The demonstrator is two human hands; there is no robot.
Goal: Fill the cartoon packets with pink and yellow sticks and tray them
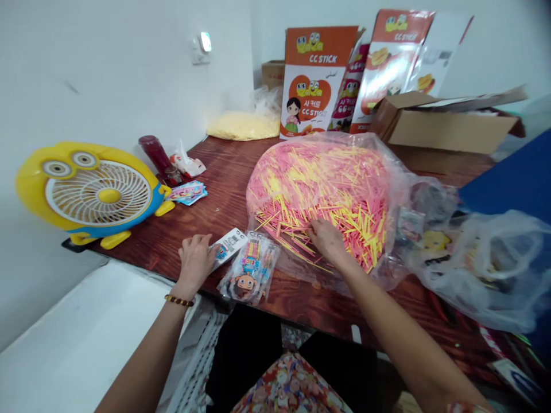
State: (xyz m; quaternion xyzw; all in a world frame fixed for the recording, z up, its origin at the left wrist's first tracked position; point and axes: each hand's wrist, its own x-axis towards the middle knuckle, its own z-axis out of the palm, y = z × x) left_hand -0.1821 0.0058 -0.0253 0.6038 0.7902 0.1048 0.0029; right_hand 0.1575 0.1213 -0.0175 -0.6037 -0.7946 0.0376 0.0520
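Observation:
My left hand (196, 259) rests on the table with bent fingers, gripping the near end of a white printed card (229, 245) with a barcode. Beside that card lie clear printed pouches (249, 269) with a cartoon face, some showing pink and yellow sticks inside. My right hand (328, 238) reaches into the near side of a big heap of thin pink and yellow sticks (318, 178). Its fingers are closed together among the sticks, with the tips partly hidden. A spread clear plastic bag (398, 172) surrounds the heap.
A yellow cartoon-shaped fan (107, 195) stands left, near a dark red bottle (154, 154), tissue pack (188, 164) and colourful packets (189, 192). Behind are CC Stick boxes (316, 80), an open carton (447, 129) and a yellow-filled bag (243, 125). A clear bag (486, 258) lies right.

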